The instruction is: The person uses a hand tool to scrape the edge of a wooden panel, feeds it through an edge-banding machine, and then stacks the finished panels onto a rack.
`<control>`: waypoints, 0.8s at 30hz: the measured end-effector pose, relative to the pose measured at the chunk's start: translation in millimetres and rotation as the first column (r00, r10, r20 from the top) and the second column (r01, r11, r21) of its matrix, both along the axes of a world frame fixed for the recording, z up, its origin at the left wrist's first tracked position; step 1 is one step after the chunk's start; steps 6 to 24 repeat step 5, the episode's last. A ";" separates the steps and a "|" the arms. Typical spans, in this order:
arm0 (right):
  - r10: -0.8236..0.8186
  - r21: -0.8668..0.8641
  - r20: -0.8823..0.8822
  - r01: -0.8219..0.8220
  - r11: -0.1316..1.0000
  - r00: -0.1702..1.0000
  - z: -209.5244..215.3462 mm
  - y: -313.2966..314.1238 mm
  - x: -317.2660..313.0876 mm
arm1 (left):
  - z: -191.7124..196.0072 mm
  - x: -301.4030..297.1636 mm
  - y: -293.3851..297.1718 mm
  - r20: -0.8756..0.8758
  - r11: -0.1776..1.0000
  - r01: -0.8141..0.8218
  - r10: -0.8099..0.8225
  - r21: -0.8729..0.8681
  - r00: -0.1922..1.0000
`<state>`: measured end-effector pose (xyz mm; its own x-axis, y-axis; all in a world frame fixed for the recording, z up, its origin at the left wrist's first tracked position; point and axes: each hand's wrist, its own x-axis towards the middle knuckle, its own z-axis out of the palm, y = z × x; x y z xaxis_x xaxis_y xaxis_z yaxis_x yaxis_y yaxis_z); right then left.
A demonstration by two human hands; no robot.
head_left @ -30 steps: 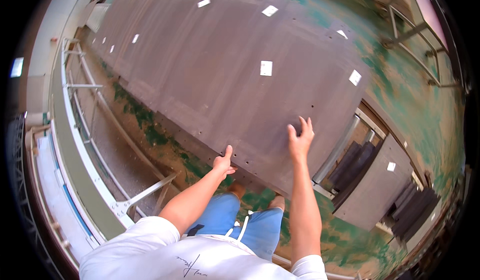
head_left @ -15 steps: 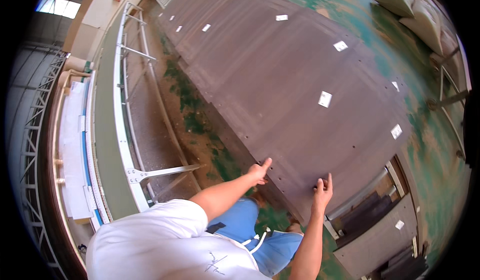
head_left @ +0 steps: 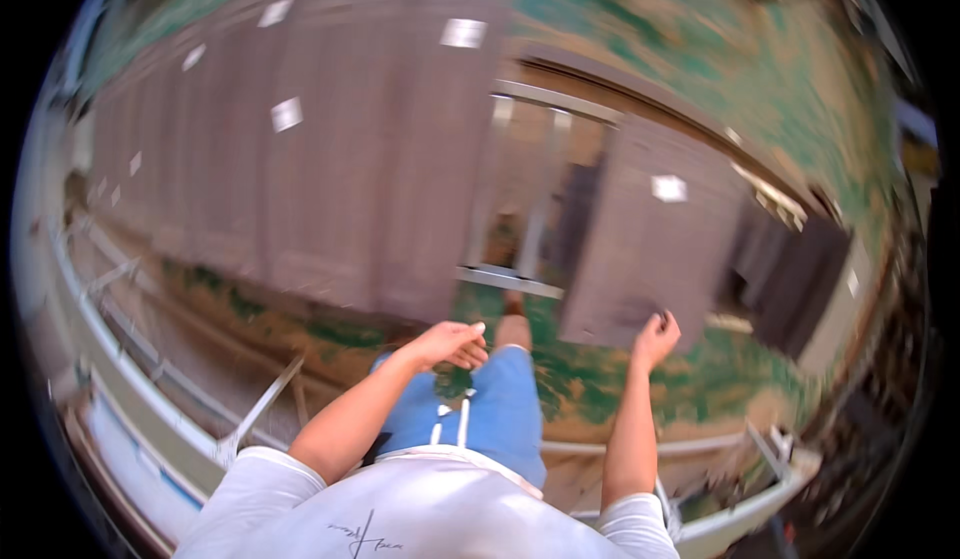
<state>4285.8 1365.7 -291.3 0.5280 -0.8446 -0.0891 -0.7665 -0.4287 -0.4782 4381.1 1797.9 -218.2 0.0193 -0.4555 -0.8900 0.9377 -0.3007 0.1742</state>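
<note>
My left hand (head_left: 450, 344) hovers in front of my blue shorts, just off the near edge of a row of large brown panels (head_left: 380, 149). Its fingers are loosely bent and apart, with nothing seen in them. Over the near edge of a separate brown panel (head_left: 655, 239), my right hand (head_left: 656, 342) is closed, fingertips pinched together. Something small and dark shows at the fingertips, too blurred to name. A white label (head_left: 669, 188) lies on that panel. Whether the right hand touches the panel, I cannot tell.
Between the panels a metal frame (head_left: 510, 281) with crossbars shows. Darker panels (head_left: 800, 279) lie at the right. A pale metal rack (head_left: 130, 359) curves along the left, with another rail (head_left: 740, 499) near my right arm. The green floor (head_left: 640, 19) is worn and dusty.
My view has swung right, from the long panel row toward the open frame and separate panel. The left hand has come off the panel edge; the right hand's raised index finger has folded in.
</note>
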 end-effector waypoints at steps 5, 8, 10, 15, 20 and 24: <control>-0.170 -0.037 -0.113 0.167 0.985 0.979 -9.0 -116.2 -56.2 | -60.4 22.0 -181.5 0.731 0.899 -0.109 -0.268 0.424 0.628; -0.170 -0.037 -0.113 0.167 0.985 0.979 -9.0 -116.2 -56.2 | -60.4 22.0 -181.5 0.731 0.899 -0.109 -0.268 0.424 0.628; -0.170 -0.037 -0.113 0.167 0.985 0.979 -9.0 -116.2 -56.2 | -60.4 22.0 -181.5 0.731 0.899 -0.109 -0.268 0.424 0.628; -0.170 -0.037 -0.113 0.167 0.985 0.979 -9.0 -116.2 -56.2 | -60.4 22.0 -181.5 0.731 0.899 -0.109 -0.268 0.424 0.628; -0.170 -0.037 -0.113 0.167 0.985 0.979 -9.0 -116.2 -56.2 | -60.4 22.0 -181.5 0.731 0.899 -0.109 -0.268 0.424 0.628; -0.170 -0.037 -0.113 0.167 0.985 0.979 -9.0 -116.2 -56.2 | -60.4 22.0 -181.5 0.731 0.899 -0.109 -0.268 0.424 0.628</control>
